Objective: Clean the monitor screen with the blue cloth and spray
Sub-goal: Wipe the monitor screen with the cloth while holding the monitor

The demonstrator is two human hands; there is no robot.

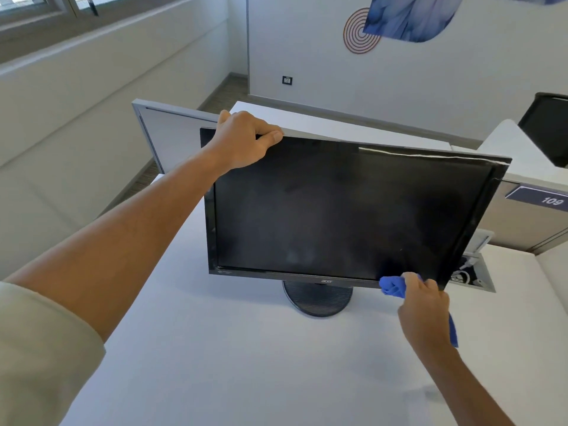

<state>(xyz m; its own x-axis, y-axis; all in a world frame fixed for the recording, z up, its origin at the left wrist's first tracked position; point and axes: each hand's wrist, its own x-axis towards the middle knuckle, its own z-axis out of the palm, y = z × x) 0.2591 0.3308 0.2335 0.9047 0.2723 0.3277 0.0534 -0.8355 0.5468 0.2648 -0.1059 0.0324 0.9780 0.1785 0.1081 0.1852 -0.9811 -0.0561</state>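
1. On the white surface [246, 348], near its middle: the monitor [347, 210], standing on a round ribbed base [318, 298], panel dark and tipped back toward the wearer, faint smears low on the glass.
2. Likely top-heavy on that single stem and prone to rocking under a push; best steadied by the stiff top bezel, never by the panel face, which looks thin, glossy and easily marked.
3. Left hand [242, 139] reaching out on a long, nearly straight arm, draped over the top-left edge of the frame; fingers [270, 135] curled over the bezel and clenched on it, thumb hidden behind.
4. Right hand [422, 305] low at the bottom-right corner, wrist bent upward, forearm rising from the lower right of the view.
5. Blue cloth [393, 285] bunched in the right fingers, grasped tight, its wad pressed against the lower bezel just where screen meets frame; a loose tail hanging behind the wrist.
6. Soft, limp and light, that cloth: safe on the glass, better kept folded into a pad so the pressure spreads.
7. No spray bottle anywhere in view.
8. Judged mid-wipe, working the bottom corner; light strokes advisable, with the top grip countering each push.
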